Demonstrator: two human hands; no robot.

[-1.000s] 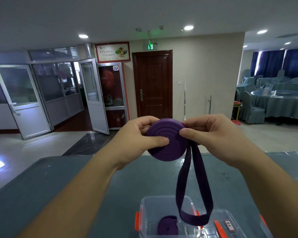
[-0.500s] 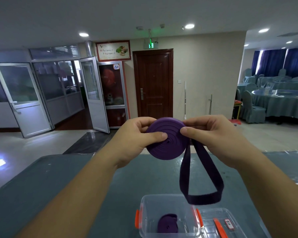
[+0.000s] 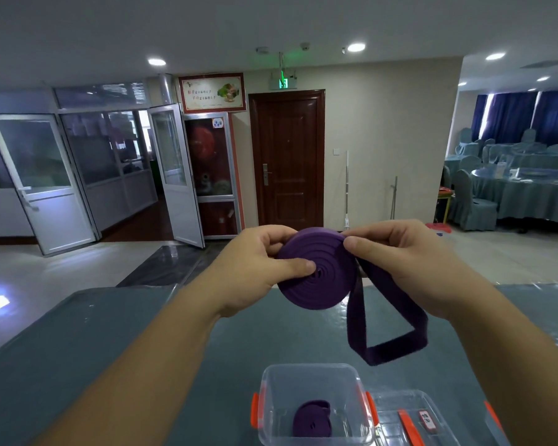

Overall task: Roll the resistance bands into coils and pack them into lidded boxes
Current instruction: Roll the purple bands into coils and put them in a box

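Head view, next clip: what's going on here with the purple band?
A person is rolling a purple resistance band into a coil above a grey-blue table. The left hand grips the coil, thumb pressed on its face, while the right hand pinches the band at the coil's edge. A loose loop hangs unrolled. Below, an open clear box already holds another rolled band; its lid lies beside it.

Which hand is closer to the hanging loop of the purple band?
Right. The right hand pinches the band where the hanging loop leaves the coil; the left hand grips the coil's far side.
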